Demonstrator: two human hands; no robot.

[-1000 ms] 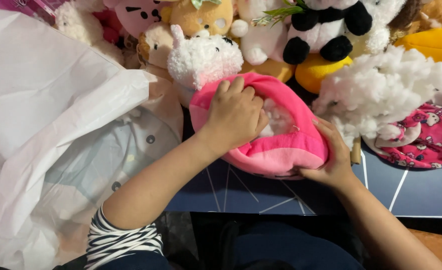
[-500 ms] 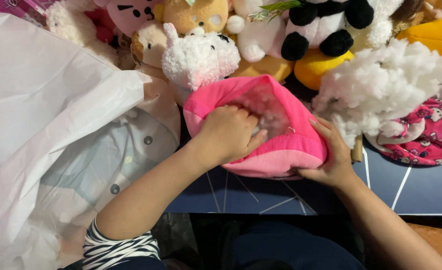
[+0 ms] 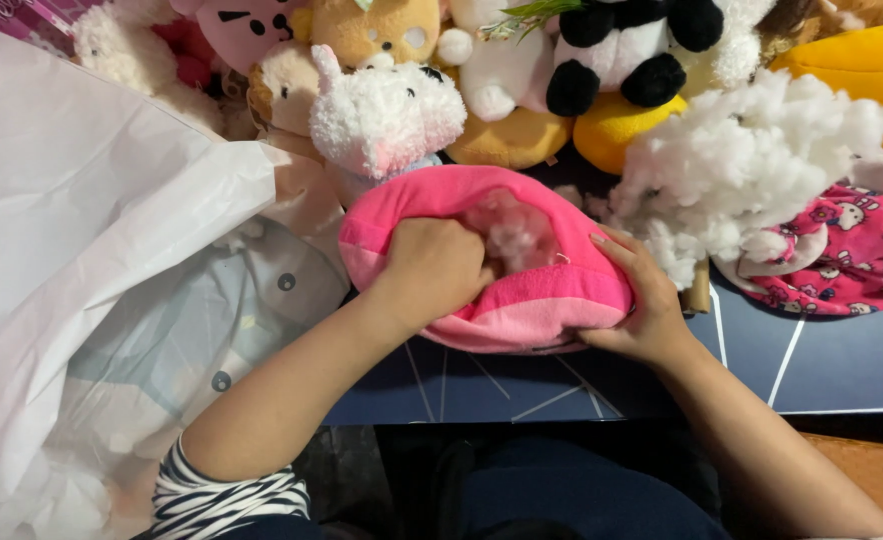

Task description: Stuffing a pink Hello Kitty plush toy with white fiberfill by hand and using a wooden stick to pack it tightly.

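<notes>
Step in hand: the left hand (image 3: 432, 270) was pushing white stuffing into the pink plush shell (image 3: 492, 260), fist bunched at its opening.
Left grip: fingers curled together, knuckles up; whatever they held was hidden inside the shell.
Right grip: the right hand (image 3: 642, 300) was clamped on the shell's right edge, thumb below, fingers on top.
Where the shell was: on the dark blue counter (image 3: 842, 360), just in front of the person, touching a white fluffy toy (image 3: 387, 115).
Doing it well: likely best to keep the opening wide with the right hand and press the filling deep into the corners, in small tufts.
Shell contents: a wad of white stuffing showed in the mouth.
Loose stuffing heap (image 3: 742, 170): just beside the shell, on the right.
White plastic bag (image 3: 92, 250): open at left; pale fabric with dark buttons showed through.
</notes>
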